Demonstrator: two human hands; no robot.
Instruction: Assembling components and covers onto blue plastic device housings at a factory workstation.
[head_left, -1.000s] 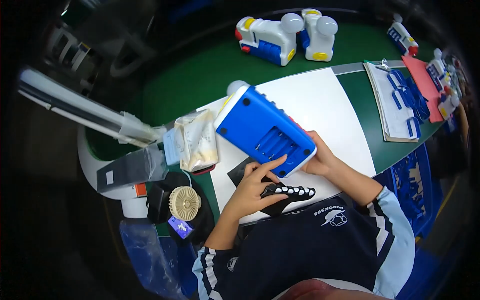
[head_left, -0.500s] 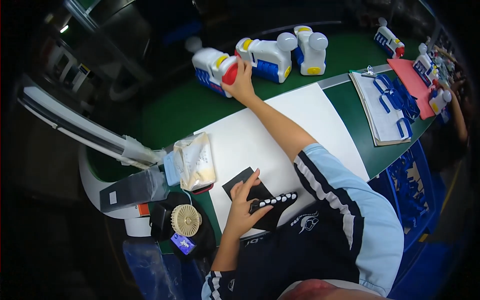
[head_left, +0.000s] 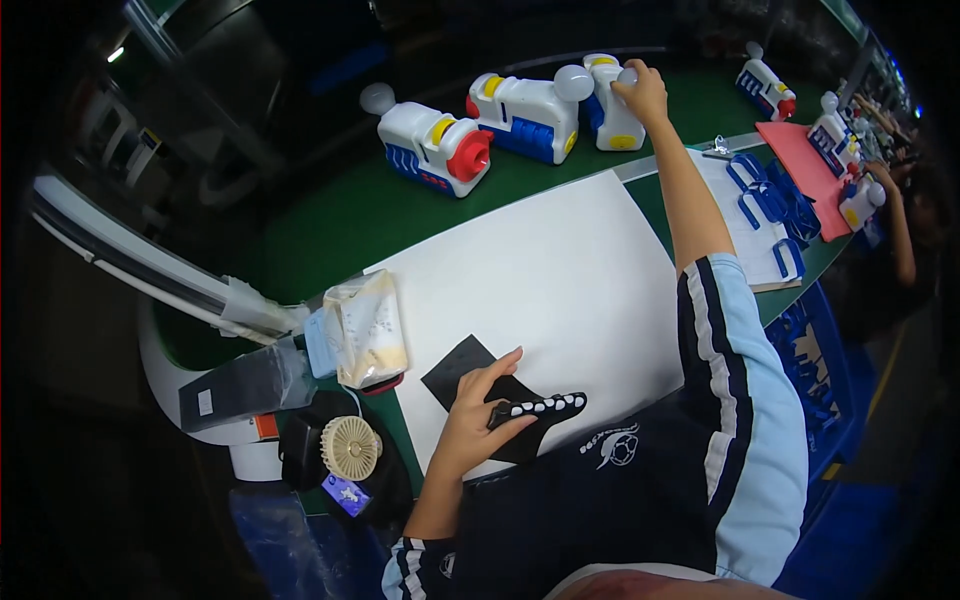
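Note:
My left hand (head_left: 468, 425) rests low over the white sheet, its thumb and fingers closed round a black strip with a row of white pads (head_left: 545, 408). Under that hand lies a flat black piece (head_left: 468, 362). My right hand (head_left: 647, 95) reaches far out, its fingers on the white ball (head_left: 627, 77) of a white and blue plastic toy (head_left: 618, 125), which stands upright. To its left are two more such toys, one with a yellow cap (head_left: 520, 115) and one with a red nozzle (head_left: 468, 158) facing me.
A white sheet (head_left: 560, 270) covers the bench's middle. At left are a plastic-wrapped pack (head_left: 365, 325), a small fan (head_left: 351, 448) and a dark bagged box (head_left: 245, 385). Blue frames (head_left: 765, 200) lie on a clipboard at right, beside a red folder (head_left: 800, 165). Another person's arm (head_left: 900, 230) shows at far right.
My right hand has left the red-nozzled toy at left and moved right to the third toy's white ball. My left hand keeps the black strip in nearly the same place.

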